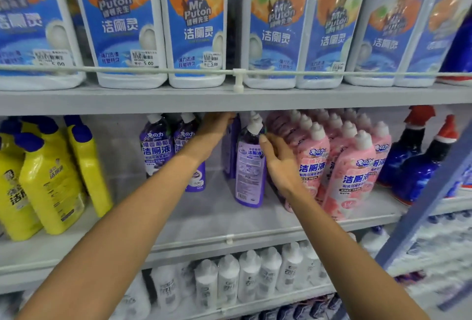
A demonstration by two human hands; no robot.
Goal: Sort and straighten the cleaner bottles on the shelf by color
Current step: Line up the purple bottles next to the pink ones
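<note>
On the middle shelf (204, 217) stand purple cleaner bottles. Two of them (157, 148) face forward at the left. One purple bottle (249, 166) stands with its back label toward me, leaning slightly. My right hand (278, 164) grips its right side near the neck. My left hand (217, 128) reaches deep under the upper shelf and holds the top of another purple bottle (231, 151) behind; its fingers are partly hidden. A block of pink bottles (339, 166) stands right of my right hand.
Yellow bottles (51, 179) with blue caps fill the shelf's left end. Blue spray bottles (419, 161) with red triggers stand at the right. White blue-labelled bottles (196, 26) line the upper shelf behind a rail. White bottles (250, 276) fill the shelf below.
</note>
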